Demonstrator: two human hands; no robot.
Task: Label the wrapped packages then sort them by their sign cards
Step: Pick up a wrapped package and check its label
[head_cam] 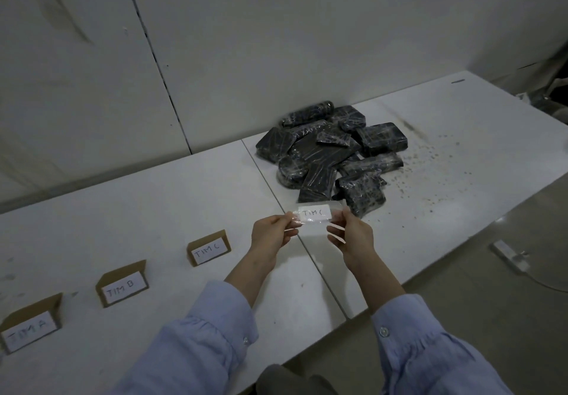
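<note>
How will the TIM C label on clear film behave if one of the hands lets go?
The label is probably very light and floppy: a thin paper slip on clear film, stretched between the left hand and right hand. Released at one end, it would likely droop or curl. It may cling to itself.

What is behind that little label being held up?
Behind the TIM C label lies the pile of black wrapped packages on the table. The label covers the near edge of one package.

A white desk [153,204] bears a pile of black packages [329,151]. Left of the pile stand three sign cards [123,284]; dark specks [430,154] lie just right of it.
</note>
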